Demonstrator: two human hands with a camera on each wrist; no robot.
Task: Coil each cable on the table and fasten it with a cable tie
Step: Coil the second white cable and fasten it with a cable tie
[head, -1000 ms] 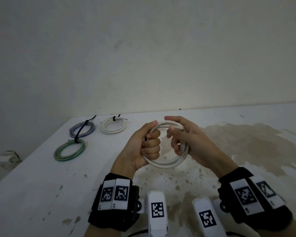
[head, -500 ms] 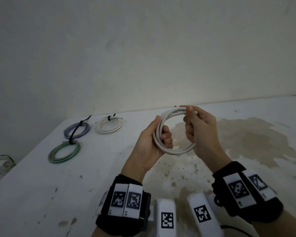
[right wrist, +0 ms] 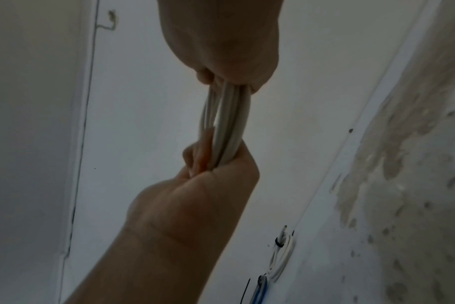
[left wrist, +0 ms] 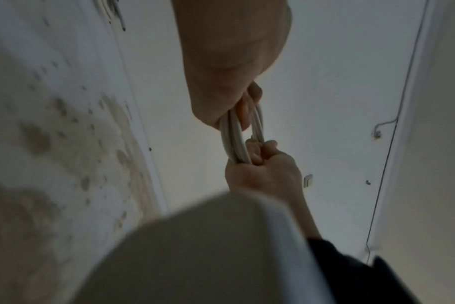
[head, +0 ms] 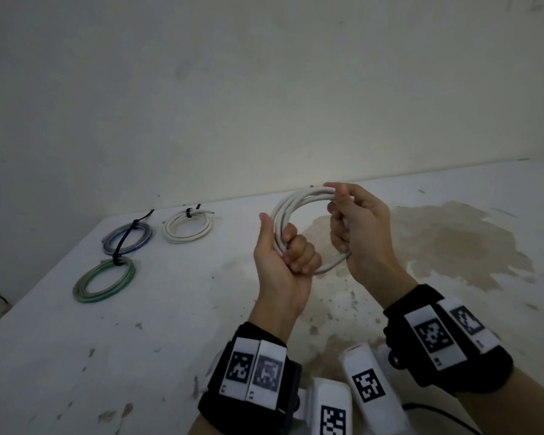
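Note:
A white cable coil (head: 296, 200) of several loops stands nearly upright in the air above the table (head: 170, 340). My left hand (head: 291, 249) grips its left side, fingers curled through the loop and thumb up. My right hand (head: 343, 221) holds the upper right arc, fingers wrapped round the strands. In the left wrist view the coil (left wrist: 234, 139) runs between my left hand (left wrist: 234, 61) and right hand (left wrist: 268, 170). Seen from the right wrist, the strands (right wrist: 229, 123) are bunched between my right hand (right wrist: 221, 41) and left hand (right wrist: 208, 195).
Three coils bound with black ties lie at the table's far left: a white one (head: 186, 240), a blue-grey one (head: 110, 243) and a green one (head: 82, 287). A brown stain (head: 453, 246) covers the right part. A plain wall (head: 264, 89) rises behind the table.
Both hands have lifted the coil and turned it from a flatter tilt to nearly upright. My right hand has slid from the loop's right side to its upper arc.

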